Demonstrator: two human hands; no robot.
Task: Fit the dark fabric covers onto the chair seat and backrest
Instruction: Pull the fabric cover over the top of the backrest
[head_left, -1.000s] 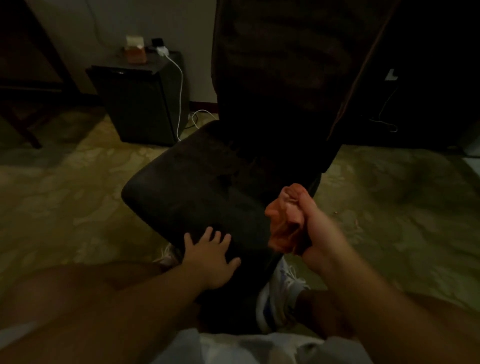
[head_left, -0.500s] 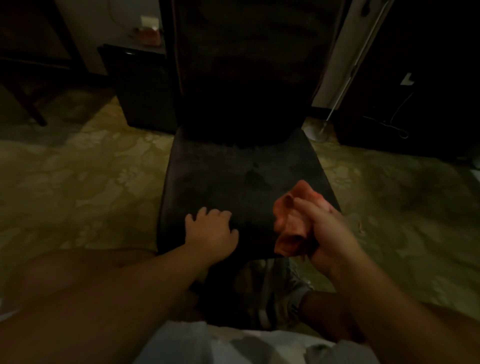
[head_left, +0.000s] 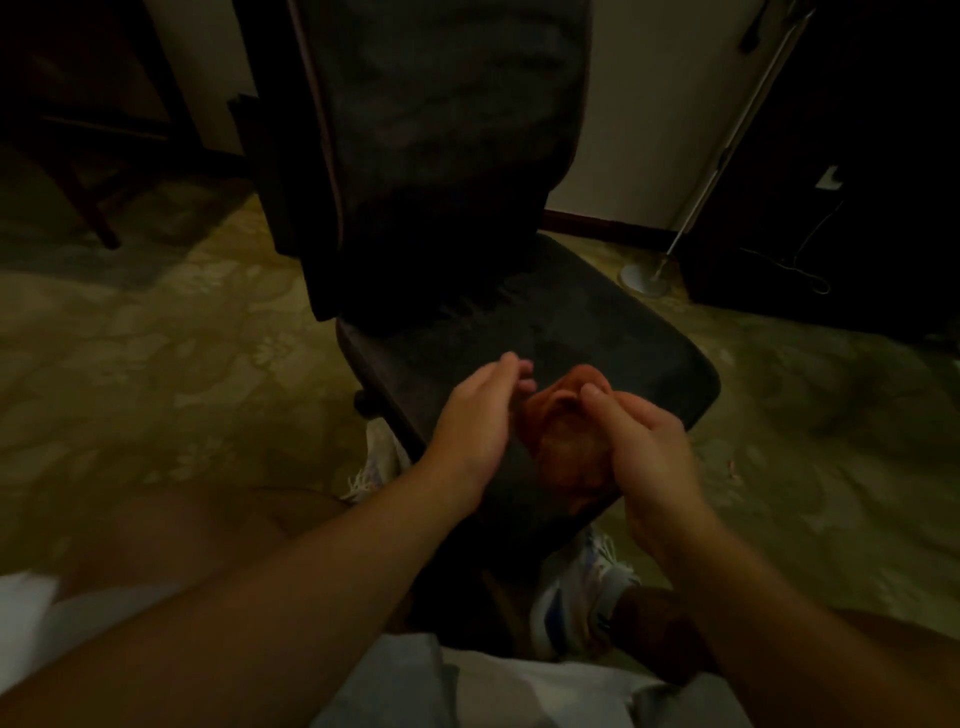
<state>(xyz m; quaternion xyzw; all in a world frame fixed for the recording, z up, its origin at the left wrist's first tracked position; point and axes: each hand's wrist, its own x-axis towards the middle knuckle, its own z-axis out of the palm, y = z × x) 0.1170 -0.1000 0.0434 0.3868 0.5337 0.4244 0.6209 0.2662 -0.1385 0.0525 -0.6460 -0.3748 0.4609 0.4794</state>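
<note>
Right hand: fingers curled round a bunched orange cloth, thumb lying across its top; the cloth hangs in a wad below the grip, over the front part of the chair seat. Whether the cloth touches the seat cannot be told.

Left hand: fingers straight and held together, pointing forward, edge-on to the camera, fingertips blurred. The palm faces the cloth, just beside it; contact between the two cannot be confirmed. The hand holds nothing.

Both forearms reach in from the bottom of the view, bare.

Seat: dark fabric cover lies over it, surface smooth with faint mottling, front corner rounded, turned at an angle to the person. Backrest: upright behind the seat, also in dark fabric, with a thin pale seam line down its left edge.

Surroundings: patterned greenish carpet under the chair. A white and blue sneaker shows beneath the seat's front edge, a second one partly visible at the left. A floor lamp's round base with slanting pole stands right of the chair, near a dark cabinet with a trailing cable. Dark wooden furniture legs at upper left.
</note>
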